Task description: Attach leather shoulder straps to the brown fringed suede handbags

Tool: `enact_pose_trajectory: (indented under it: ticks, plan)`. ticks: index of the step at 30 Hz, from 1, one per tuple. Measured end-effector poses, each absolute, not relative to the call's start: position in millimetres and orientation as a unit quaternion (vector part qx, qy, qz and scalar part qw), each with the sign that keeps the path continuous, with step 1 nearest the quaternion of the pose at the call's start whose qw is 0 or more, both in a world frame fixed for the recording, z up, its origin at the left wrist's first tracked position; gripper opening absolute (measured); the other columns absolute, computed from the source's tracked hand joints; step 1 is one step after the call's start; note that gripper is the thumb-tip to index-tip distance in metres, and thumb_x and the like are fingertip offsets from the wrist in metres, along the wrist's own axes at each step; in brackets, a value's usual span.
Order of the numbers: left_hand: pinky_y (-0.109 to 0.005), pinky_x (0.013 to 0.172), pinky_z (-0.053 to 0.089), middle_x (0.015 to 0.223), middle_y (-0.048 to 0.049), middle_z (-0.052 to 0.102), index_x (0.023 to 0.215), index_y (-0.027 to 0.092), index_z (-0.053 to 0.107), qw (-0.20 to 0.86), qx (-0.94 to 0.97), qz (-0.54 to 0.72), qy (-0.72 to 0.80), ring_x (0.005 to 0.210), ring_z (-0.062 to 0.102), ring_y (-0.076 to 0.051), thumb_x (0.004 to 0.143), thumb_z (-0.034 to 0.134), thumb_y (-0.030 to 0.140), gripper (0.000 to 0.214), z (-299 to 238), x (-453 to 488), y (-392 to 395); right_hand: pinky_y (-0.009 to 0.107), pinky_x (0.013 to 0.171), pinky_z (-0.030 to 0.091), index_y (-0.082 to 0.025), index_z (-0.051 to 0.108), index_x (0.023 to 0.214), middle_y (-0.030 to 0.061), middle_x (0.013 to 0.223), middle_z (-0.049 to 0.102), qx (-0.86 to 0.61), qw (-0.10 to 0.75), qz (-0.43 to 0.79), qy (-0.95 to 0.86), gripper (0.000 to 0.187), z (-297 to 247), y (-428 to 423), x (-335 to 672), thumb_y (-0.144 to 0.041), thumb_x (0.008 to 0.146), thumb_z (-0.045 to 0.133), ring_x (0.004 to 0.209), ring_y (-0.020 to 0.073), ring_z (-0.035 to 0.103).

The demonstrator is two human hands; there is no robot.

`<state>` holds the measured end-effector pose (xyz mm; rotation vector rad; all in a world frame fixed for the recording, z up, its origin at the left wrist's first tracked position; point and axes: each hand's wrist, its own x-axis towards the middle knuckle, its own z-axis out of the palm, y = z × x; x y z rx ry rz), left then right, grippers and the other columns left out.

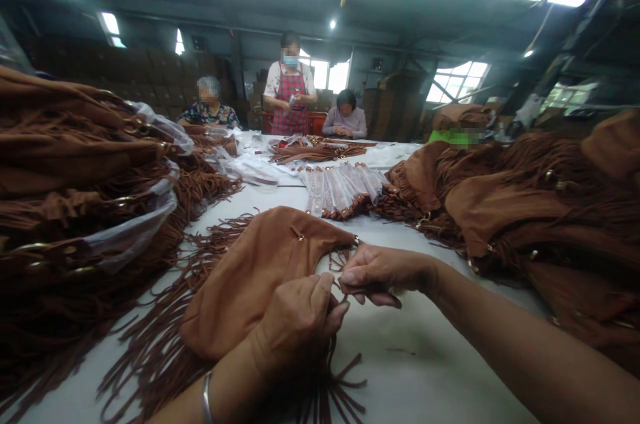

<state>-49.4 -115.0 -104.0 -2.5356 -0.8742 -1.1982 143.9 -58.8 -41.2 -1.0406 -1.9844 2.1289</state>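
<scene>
A brown suede-like handbag (250, 271) with long fringe (150, 337) lies on the white table in front of me. A small metal zip pull shows on its face, and a metal ring sits at its upper right corner. My left hand (300, 311) is closed over the bag's lower right edge, thumb and fingers pinched on a thin fringe strand. Close beside it, my right hand (377, 274) is closed too, its fingertips pinching at the same strand. The fingers partly hide the strand, and its end cannot be made out.
Tall piles of brown fringed bags (75, 164) stand at left and of similar bags (500, 204) at right. Plastic-wrapped straps (343, 187) lie farther back on the white table (425, 357). Several people are at the far end, one standing person (290, 91) in an apron.
</scene>
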Motion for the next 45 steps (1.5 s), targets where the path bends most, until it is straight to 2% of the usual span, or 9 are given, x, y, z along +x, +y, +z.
enact_pose_trajectory:
  ticks: [2,8,11,19,27,31,36,41,45]
  plan:
    - [-0.027,0.051,0.048,0.070,-0.0051,0.060,0.101,0.010,0.046,0.110,-0.862,-0.392,-0.304,0.059,0.058,-0.017,0.086,0.046,0.026,0.022,-104.1,-49.4,-114.8,0.013,0.025,0.028,-0.009,0.055,0.069,-0.0025,0.056,0.053,-0.343,0.041,0.681,-0.646,0.040,-43.1,-63.2,144.9,-0.048,0.081,0.056,0.029,0.0026,0.040]
    - [-0.028,0.053,0.049,0.071,-0.0055,0.058,0.098,0.011,0.048,0.071,-0.882,-0.360,-0.296,0.061,0.057,-0.017,0.086,0.047,0.028,0.021,-107.3,-48.3,-118.8,0.012,0.025,0.028,-0.010,0.055,0.067,-0.0051,0.040,0.047,-0.348,-0.025,0.671,-0.654,0.042,-32.3,-69.9,148.8,-0.050,0.079,0.058,0.027,0.0047,0.040]
    - [-0.028,0.054,0.049,0.071,-0.0061,0.058,0.098,0.010,0.048,0.071,-0.885,-0.360,-0.287,0.062,0.057,-0.017,0.087,0.045,0.028,0.021,-106.9,-50.5,-120.0,0.013,0.026,0.032,-0.011,0.055,0.070,-0.0046,0.036,0.048,-0.371,-0.031,0.658,-0.655,0.042,-32.5,-77.7,147.8,-0.052,0.080,0.055,0.026,0.0057,0.039]
    - [-0.031,0.057,0.050,0.075,-0.0063,0.058,0.104,0.010,0.044,0.035,-0.902,-0.332,-0.275,0.065,0.057,-0.019,0.089,0.043,0.030,0.024,-107.2,-52.2,-120.2,0.012,0.028,0.031,-0.016,0.047,0.074,-0.0062,0.038,0.047,-0.445,0.102,0.622,-0.636,0.039,-56.1,-123.1,143.4,-0.054,0.084,0.044,0.028,0.0053,0.038]
    - [-0.029,0.058,0.049,0.078,-0.0047,0.059,0.097,0.015,0.046,-0.050,-0.913,-0.296,-0.277,0.068,0.056,-0.018,0.085,0.049,0.029,0.019,-103.4,-43.5,-126.3,0.014,0.027,0.033,-0.011,0.056,0.068,-0.0039,0.041,0.047,-0.372,-0.016,0.667,-0.645,0.043,-44.7,-85.5,168.2,-0.053,0.075,0.059,0.029,0.0058,0.041]
    - [-0.031,0.053,0.048,0.071,-0.0054,0.058,0.089,0.013,0.047,0.011,-0.909,-0.296,-0.292,0.062,0.056,-0.019,0.087,0.044,0.028,0.016,-101.9,-49.8,-122.4,0.013,0.027,0.031,-0.010,0.056,0.068,-0.0036,0.039,0.047,-0.356,-0.003,0.673,-0.648,0.043,-50.0,-77.1,159.7,-0.052,0.077,0.057,0.028,0.0057,0.040]
    - [-0.029,0.049,0.043,0.069,-0.0037,0.056,0.084,0.015,0.045,0.058,-0.910,-0.282,-0.299,0.059,0.054,-0.018,0.089,0.041,0.031,0.017,-107.2,-57.6,-116.9,0.013,0.028,0.032,-0.015,0.049,0.074,-0.0059,0.038,0.047,-0.419,0.082,0.645,-0.634,0.041,-64.4,-109.8,143.6,-0.054,0.084,0.044,0.027,0.0056,0.038]
    - [-0.028,0.053,0.040,0.071,-0.0019,0.056,0.081,0.017,0.045,-0.025,-0.919,-0.266,-0.289,0.062,0.053,-0.016,0.089,0.044,0.038,0.022,-107.7,-52.8,-117.5,0.012,0.029,0.032,-0.015,0.048,0.073,-0.0067,0.038,0.045,-0.455,0.074,0.607,-0.647,0.039,-63.2,-124.3,150.1,-0.052,0.085,0.043,0.029,0.0049,0.037]
    - [-0.031,0.063,0.039,0.082,-0.0024,0.058,0.095,0.018,0.047,-0.100,-0.903,-0.241,-0.342,0.073,0.053,-0.018,0.081,0.054,0.043,0.029,-100.4,-53.2,-118.9,0.013,0.030,0.034,-0.014,0.053,0.070,-0.0052,0.039,0.047,-0.442,0.033,0.602,-0.664,0.038,-52.1,-102.2,160.5,-0.050,0.080,0.052,0.030,0.0052,0.040]
